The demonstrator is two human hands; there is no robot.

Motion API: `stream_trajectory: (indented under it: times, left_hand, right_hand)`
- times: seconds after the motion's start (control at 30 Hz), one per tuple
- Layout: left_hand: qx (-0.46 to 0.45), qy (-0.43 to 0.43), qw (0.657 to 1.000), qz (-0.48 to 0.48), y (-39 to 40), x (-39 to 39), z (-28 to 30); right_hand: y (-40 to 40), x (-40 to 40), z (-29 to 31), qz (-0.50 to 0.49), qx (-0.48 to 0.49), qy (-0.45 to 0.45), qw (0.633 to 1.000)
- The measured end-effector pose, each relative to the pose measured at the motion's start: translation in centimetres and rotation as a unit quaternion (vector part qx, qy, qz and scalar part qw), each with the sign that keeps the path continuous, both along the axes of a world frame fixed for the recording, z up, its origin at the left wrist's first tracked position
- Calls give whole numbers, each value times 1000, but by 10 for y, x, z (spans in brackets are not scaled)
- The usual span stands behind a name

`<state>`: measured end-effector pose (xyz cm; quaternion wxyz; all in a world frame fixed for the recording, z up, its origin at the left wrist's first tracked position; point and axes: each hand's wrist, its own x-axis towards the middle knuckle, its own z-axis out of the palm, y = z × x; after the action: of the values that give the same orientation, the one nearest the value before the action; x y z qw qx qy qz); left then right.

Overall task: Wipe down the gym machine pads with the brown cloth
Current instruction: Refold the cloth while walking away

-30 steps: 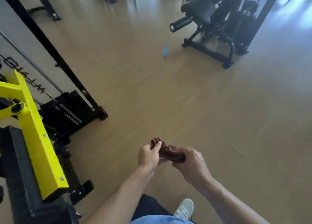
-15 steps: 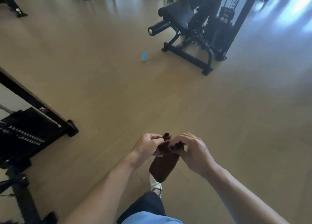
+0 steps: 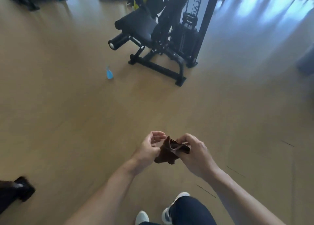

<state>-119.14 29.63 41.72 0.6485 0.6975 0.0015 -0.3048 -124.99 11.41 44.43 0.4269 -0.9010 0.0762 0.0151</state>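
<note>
I've got the cloth (image 3: 170, 152) bunched between both hands: right hand (image 3: 195, 154) pinching its top edge, left hand (image 3: 149, 148) touching it, fingers loose. Machine (image 3: 158, 36) well ahead of them.

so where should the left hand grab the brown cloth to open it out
Probably the loose lower corner of the brown cloth, coming from the left. The right hand pinches the bunched top edge, so the rest hangs free toward the left hand, which sits beside it with relaxed fingers.
</note>
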Motion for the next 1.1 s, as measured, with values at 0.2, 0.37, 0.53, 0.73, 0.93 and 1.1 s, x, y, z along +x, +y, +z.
stream_trajectory:
  times: [0.2, 0.37, 0.53, 0.73, 0.93, 1.1]
  left_hand:
    - [71, 21, 983, -167, -101, 112, -31]
    - [-3, 139, 983, -116, -185, 192, -37]
    - [-117, 181, 975, -52, -262, 258, -39]
    - [-208, 293, 933, 7, -325, 353, -68]
    - [-252, 316, 908, 109, -361, 467, -99]
    - [-201, 344, 883, 248, -368, 586, -119]
  right_hand:
    - [-96, 130, 18, 4, 193, 6, 981]
    - [-205, 249, 38, -55, 330, -3, 942]
    - [-287, 358, 58, -101, 402, 32, 909]
    - [-336, 473, 51, -109, 467, 66, 875]
    - [-379, 598, 37, -139, 472, 75, 867]
    - [-430, 699, 17, -181, 419, 118, 882]
